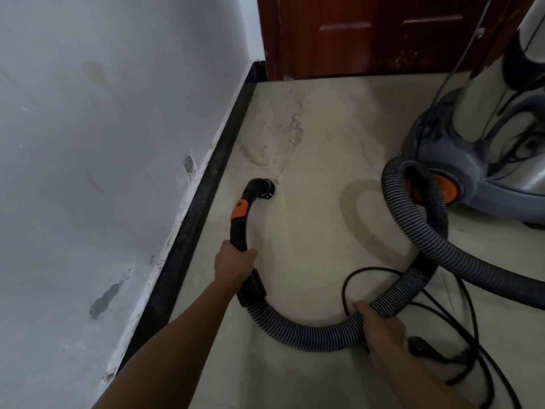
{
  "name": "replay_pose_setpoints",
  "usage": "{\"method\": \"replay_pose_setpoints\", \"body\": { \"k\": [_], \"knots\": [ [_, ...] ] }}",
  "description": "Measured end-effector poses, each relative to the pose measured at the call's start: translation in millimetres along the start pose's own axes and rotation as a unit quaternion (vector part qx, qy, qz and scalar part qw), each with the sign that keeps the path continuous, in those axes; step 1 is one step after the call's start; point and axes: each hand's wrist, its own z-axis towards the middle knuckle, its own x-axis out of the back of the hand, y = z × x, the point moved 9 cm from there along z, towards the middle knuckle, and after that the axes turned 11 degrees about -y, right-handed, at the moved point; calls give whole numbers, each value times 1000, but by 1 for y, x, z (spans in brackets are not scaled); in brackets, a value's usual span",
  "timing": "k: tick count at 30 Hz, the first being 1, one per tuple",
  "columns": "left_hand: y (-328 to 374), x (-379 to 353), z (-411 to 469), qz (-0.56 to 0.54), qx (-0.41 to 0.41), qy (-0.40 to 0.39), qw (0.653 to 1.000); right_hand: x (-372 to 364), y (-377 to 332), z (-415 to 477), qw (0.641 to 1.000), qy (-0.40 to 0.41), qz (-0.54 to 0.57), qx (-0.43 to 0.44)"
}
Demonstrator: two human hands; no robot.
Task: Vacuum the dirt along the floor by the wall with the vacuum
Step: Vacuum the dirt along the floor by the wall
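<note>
1. I see the left hand [234,262] with its fingers curled round the black handle [239,231], just below the handle's orange collar.
2. The right hand [380,326] is wrapped round the ribbed hose [295,329], thumb lying on top, near the bottom of the hose's loop.
3. The nozzle [265,188] at the handle's bent end sits with its mouth down at the floor [318,237]. It is near the black skirting [200,202] but apart from it.
4. Faint brownish dirt marks [283,128] streak the floor beyond the nozzle, running towards the door [368,33].
5. From the right hand the hose curves up and round to the orange port on the vacuum [472,160], which stands at right, well away from the wall [88,143].
6. A black cord [442,320] lies in loose loops on the floor under and beside the hose, its plug [418,343] just beside the right hand.
7. The wall is white, scuffed and chipped low down.
</note>
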Motion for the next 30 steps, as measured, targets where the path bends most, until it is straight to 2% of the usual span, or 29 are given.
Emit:
{"method": "replay_pose_setpoints", "body": {
  "k": [4,10,14,22,26,30],
  "knots": [
    [15,2,18,2,2,8,1000,-3,-2,3,1000,-5,14,-2],
    [48,-21,21,78,-26,-46,996,-4,-8,5,1000,0,13,8],
    [20,-18,-2,32,-18,-71,997,-1,-7,1,1000,4,3,-4],
    [-90,33,-55,-127,79,65,987,-12,-1,-7,999,-40,11,-2],
    [-91,44,-54,-113,82,78,987,-21,4,-11,997,-54,47,-7],
    [-59,46,-29,-77,61,86,991,-27,-4,-8,996,-53,75,-6]
  ]
}}
